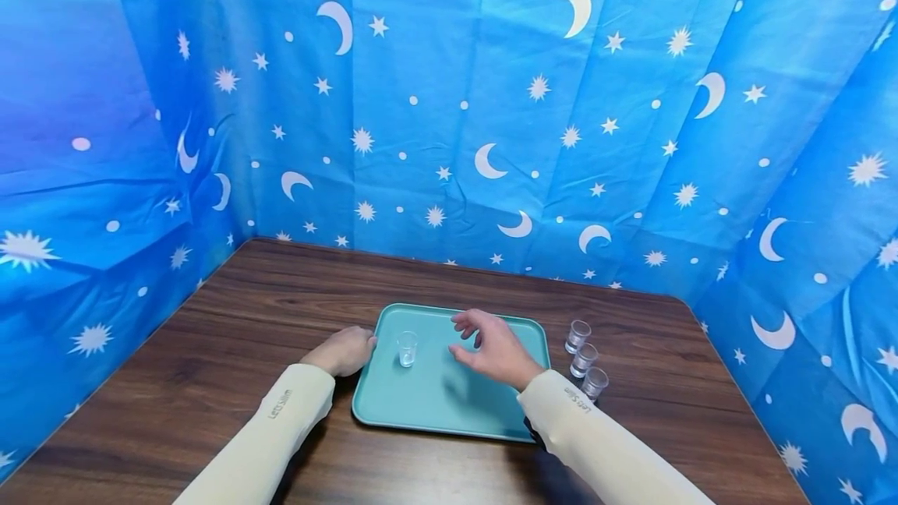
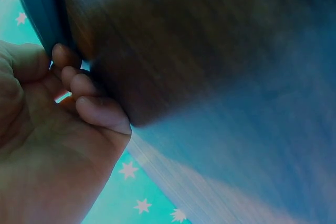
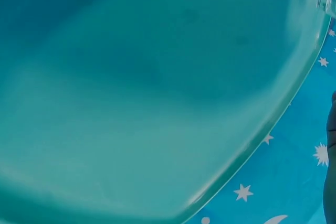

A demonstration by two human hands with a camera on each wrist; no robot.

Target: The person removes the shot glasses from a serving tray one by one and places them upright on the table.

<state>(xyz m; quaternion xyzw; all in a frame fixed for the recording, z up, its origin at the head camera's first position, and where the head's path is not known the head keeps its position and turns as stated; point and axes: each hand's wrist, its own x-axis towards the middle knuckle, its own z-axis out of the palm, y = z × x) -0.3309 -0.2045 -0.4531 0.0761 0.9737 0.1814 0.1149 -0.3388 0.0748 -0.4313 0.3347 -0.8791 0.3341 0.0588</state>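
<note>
A green rectangular tray [image 1: 428, 404] lies on the wooden table. My left hand [image 1: 345, 351] grips its left rim; in the left wrist view the thumb and fingertips [image 2: 65, 56] pinch the dark edge. One small clear shot glass [image 1: 407, 351] stands upright on the tray's left half. Over the middle of the tray hovers my right hand [image 1: 494, 349], fingers loosely bent and apart from the thumb, holding nothing. Its shadow falls on the tray. In the right wrist view only a dark sliver of the hand shows at the right edge.
Three more shot glasses stand in a row right of the tray: a far one [image 1: 578, 336], a middle one [image 1: 584, 361] and a near one [image 1: 595, 383] beside my right sleeve [image 1: 596, 435]. Blue star-and-moon curtains [image 1: 421, 100] border the table [image 1: 231, 333] at the back and sides.
</note>
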